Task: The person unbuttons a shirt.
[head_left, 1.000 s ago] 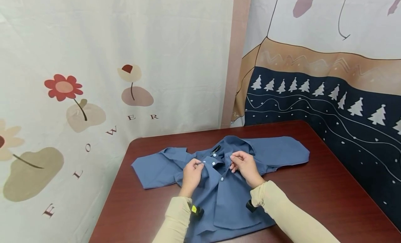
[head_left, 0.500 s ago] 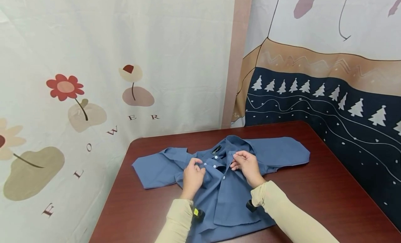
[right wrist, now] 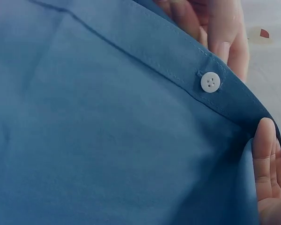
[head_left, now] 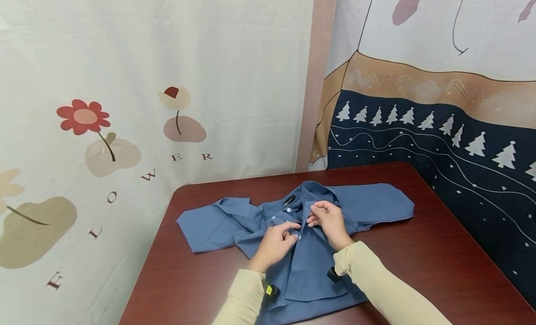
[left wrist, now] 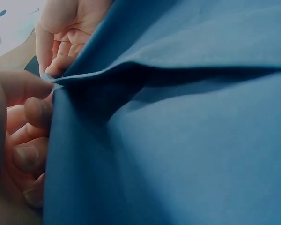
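While one blue shirt (head_left: 314,269) is spread on the worktop (head_left: 197,278), its placket (right wrist: 168,47) is pinched by the fingers of the right hand (head_left: 331,223) and touched by those of the left hand (head_left: 273,246); whether pinched there too cannot be told. At least three white buttons (head_left: 299,237) are seen. One black label (head_left: 289,200) cannot be read; FLOWER is spelled by six wall letters (head_left: 148,174).
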Tool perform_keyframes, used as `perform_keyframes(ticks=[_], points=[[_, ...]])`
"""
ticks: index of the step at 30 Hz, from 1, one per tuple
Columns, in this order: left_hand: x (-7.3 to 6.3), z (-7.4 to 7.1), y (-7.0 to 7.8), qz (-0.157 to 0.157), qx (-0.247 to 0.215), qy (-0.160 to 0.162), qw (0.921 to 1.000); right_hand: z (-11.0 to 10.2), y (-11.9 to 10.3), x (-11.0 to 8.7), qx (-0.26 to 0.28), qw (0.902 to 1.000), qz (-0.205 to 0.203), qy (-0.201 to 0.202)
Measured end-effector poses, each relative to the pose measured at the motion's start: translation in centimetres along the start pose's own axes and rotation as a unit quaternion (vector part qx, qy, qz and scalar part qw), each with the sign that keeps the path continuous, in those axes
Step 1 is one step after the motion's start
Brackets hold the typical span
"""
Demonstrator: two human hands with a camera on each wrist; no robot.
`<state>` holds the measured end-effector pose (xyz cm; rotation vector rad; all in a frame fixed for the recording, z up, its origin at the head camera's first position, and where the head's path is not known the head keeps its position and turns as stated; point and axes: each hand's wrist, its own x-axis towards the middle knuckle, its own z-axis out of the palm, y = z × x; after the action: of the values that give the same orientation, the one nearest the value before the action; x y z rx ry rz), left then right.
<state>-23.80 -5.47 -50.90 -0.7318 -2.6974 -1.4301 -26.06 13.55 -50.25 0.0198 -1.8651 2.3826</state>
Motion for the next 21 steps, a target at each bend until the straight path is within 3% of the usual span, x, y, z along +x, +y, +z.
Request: perform_keyframes(ticks=[5, 9, 14, 21], points=[[-0.2, -0.1, 0.2, -0.018, 0.017, -0.036, 0.999, -0.1, 0.5, -0.1, 0.018, 0.9992, -0.033, -0.012], [-0.2, -0.1, 0.2, -0.021, 0.015, -0.038, 0.9989, 0.0, 0.3, -0.1, 0.009, 0.9999, -0.01, 0.0], [0.0, 0.0, 0.0, -0.018, -0.013, -0.015, 0.9996, -0.5, 0.1, -0.2, -0.026, 0.9995, 0.013, 0.014], [0.3, -0.1, -0.2, -0.015, -0.022, 0.047, 0.9985, -0.9, 0.2, -1.0, -0.093, 0.9956, -0.002, 0.016]])
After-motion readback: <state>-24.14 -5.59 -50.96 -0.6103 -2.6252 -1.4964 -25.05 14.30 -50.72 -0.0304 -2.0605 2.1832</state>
